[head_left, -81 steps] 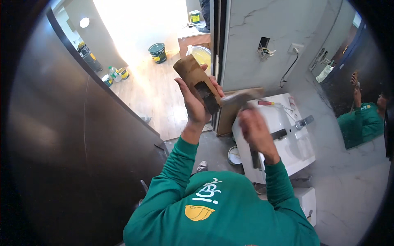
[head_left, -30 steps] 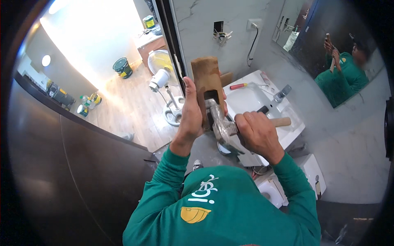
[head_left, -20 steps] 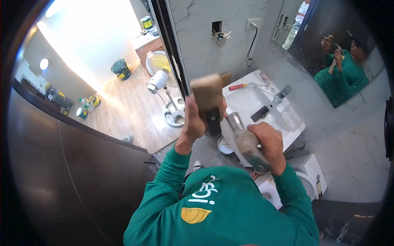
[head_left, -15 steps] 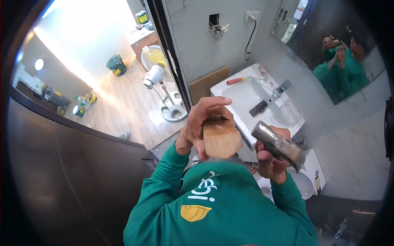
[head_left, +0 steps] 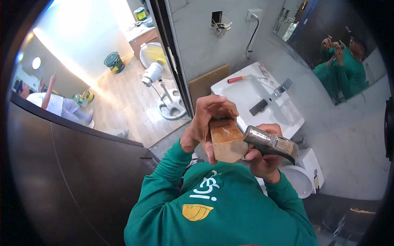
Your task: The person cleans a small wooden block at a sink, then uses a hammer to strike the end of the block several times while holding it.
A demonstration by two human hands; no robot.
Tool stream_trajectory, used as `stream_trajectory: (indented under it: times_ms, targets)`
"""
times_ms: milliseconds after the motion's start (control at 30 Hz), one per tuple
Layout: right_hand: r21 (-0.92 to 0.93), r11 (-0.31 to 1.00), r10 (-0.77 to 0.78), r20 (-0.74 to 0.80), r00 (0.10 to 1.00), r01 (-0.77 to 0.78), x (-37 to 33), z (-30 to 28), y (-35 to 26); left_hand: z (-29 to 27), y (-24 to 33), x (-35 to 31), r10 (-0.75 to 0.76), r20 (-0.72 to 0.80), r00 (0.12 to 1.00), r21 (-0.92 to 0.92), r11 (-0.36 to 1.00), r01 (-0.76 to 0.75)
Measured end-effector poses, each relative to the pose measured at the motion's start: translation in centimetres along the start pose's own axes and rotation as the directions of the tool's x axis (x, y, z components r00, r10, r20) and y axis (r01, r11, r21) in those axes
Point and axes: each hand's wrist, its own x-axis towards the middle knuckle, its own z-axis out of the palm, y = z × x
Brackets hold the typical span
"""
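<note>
My left hand (head_left: 205,129) is closed round a pale wooden block (head_left: 230,141), fingers over its far side and thumb along its left. A short dark line crosses the block's upper face, and its near end is bare, light wood. In my right hand (head_left: 264,158) is a claw hammer (head_left: 273,142), gripped close under its worn metal head. The round striking face is right at the block's right edge; whether they touch I cannot tell. Most of the hammer's handle is hidden by my hand and the head.
Beyond my hands stands a white sink (head_left: 246,110) with a faucet (head_left: 283,87), a red-handled tool (head_left: 236,79) and a dark block (head_left: 258,107). A toilet (head_left: 297,178) is at right. Through the doorway are a fan (head_left: 154,74), a bucket (head_left: 114,62) and another person (head_left: 53,102).
The hammer has moved left, up against the block's edge, and the block has turned slightly, lying a little farther right. Another person has come into sight through the doorway at left.
</note>
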Motion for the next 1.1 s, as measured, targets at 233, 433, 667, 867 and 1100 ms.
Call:
stream_trajectory:
  times_ms: [233,433,667,867,1100]
  targets:
    - [0.176,0.981,0.058,0.150,0.987,-0.085,1.6,2.8,0.5,-3.6,2.1,-1.5,0.079,-0.063,0.995,0.209,0.976,-0.064]
    - [0.372,0.912,0.094,0.220,0.971,-0.173,3.1,6.1,0.7,-7.4,8.7,-0.2,0.085,0.098,0.992,0.384,0.916,-0.116]
    - [0.502,0.852,0.006,0.271,0.963,-0.146,5.6,8.2,-0.7,-7.7,13.9,1.6,0.125,0.039,0.991,0.526,0.841,-0.127]
    - [0.554,0.810,0.009,0.312,0.950,-0.189,6.4,7.8,-1.5,-7.9,15.1,1.9,0.123,0.078,0.989,0.652,0.744,-0.143]
    - [0.480,0.866,0.014,0.265,0.964,-0.144,6.3,6.8,-1.1,-7.2,14.5,2.4,0.125,0.110,0.986,0.617,0.769,-0.167]
